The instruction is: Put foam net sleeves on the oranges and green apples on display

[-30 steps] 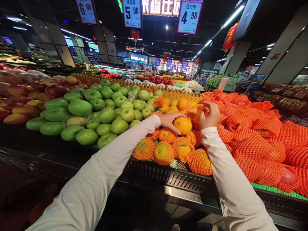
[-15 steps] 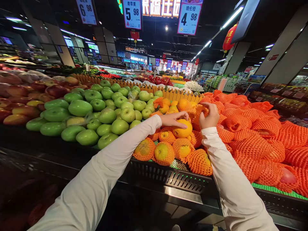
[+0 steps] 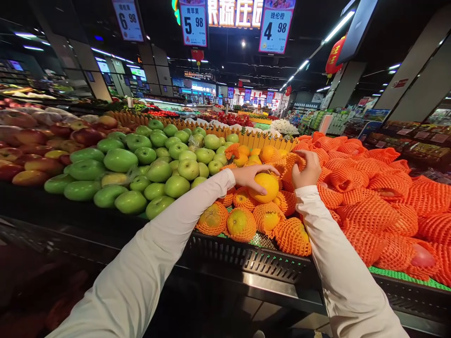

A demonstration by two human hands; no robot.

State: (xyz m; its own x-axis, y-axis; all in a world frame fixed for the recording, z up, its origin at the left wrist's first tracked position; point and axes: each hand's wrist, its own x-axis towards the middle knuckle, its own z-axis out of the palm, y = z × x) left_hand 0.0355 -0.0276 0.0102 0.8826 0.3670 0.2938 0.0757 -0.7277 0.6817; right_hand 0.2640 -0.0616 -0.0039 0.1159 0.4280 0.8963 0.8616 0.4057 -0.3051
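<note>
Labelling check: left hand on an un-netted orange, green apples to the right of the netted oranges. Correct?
Not quite: in the head view, the green apples lie to the left of the netted oranges. The left hand is indeed on an un-netted orange.

Bare round orange (image 3: 268, 189), smooth-skinned, in left hand (image 3: 249, 177); foam net (image 3: 288, 168) at right hand (image 3: 309, 170)
</note>
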